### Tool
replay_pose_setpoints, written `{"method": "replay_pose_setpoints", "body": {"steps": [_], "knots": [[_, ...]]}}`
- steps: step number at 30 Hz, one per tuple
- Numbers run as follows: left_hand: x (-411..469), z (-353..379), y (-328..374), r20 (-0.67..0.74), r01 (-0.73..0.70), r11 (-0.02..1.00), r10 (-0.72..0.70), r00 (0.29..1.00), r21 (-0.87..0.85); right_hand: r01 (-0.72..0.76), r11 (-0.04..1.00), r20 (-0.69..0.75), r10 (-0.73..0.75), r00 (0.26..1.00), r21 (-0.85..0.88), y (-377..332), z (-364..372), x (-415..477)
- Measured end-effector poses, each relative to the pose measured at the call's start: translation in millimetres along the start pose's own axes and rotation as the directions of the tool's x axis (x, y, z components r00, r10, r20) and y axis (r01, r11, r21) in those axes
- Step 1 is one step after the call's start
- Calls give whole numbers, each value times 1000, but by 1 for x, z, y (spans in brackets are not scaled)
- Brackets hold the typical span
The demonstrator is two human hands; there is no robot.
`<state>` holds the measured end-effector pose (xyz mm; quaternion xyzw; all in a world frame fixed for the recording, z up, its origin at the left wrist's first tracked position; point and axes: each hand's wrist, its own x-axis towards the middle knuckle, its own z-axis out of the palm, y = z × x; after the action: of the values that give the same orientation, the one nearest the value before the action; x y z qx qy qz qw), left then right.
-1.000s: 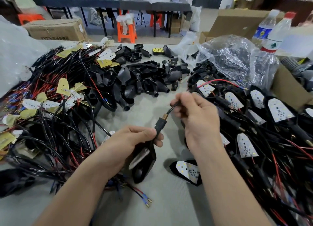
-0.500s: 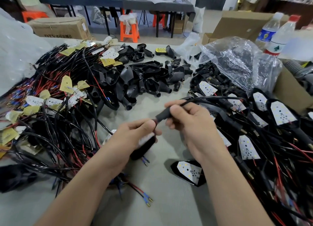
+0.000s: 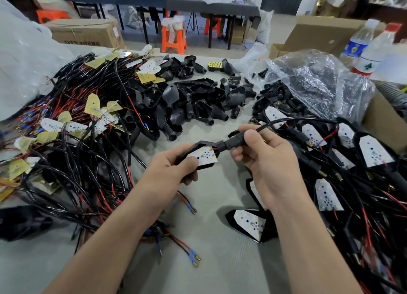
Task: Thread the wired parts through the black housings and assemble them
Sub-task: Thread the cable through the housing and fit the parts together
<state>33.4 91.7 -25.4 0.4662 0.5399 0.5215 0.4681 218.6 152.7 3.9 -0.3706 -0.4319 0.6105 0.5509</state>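
1. Far left on the worktop [image 3: 220, 260] I saw a tangle of wired parts [image 3: 72, 139]: black and red leads with white and yellow LED boards, loose.
2. Behind centre sat a heap of empty black housings [image 3: 193, 104], none touching either hand.
3. Left hand [image 3: 174, 170] was clenched around one black housing [image 3: 198, 145], thumb pressing on the white LED board [image 3: 203, 156] seated in its open face. Held above the worktop, roughly mid-frame.
4. A red lead showed at the board's right edge, going into the housing's neck.
5. Right hand [image 3: 264, 159] was pinched on the black stem [image 3: 233, 141] at that neck, fingers curled under. Black cable [image 3: 293, 119] ran out past the thumb, arcing right over the pile.
6. Below the right forearm lay a finished unit [image 3: 250, 224], board face up.
7. Right side held a stack of assembled units [image 3: 372, 153] with cables; behind it a clear plastic bag [image 3: 312, 82] and two bottles [image 3: 372, 51].
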Motion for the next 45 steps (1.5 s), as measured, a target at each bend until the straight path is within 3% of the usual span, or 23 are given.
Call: {"method": "replay_pose_setpoints", "body": {"steps": [7,12,16,19,29,36,45], "knots": [[-1,-3,-1,46,-7,999,9,999,-36,13,996,19,-11,1000,-89,5,5,-2],[-3,1,3,160,-20,993,39,986,-118,37,984,-101,-55,993,-175,4,6,-3],[-1,4,0,100,5,989,10,995,-149,85,967,-242,-144,960,-238,4,9,-5],[-1,4,-1,58,-15,990,23,998,-139,140,952,-265,-215,940,-274,7,13,-8],[-4,9,0,1,-45,992,45,999,-119,190,939,-227,-259,939,-288,10,16,-11],[-6,8,2,-32,-8,1000,7,999,-30,120,958,-99,-150,984,-260,13,13,-10],[-7,5,7,-10,40,992,-41,999,-118,92,949,49,-82,995,-301,16,17,-11]]}}
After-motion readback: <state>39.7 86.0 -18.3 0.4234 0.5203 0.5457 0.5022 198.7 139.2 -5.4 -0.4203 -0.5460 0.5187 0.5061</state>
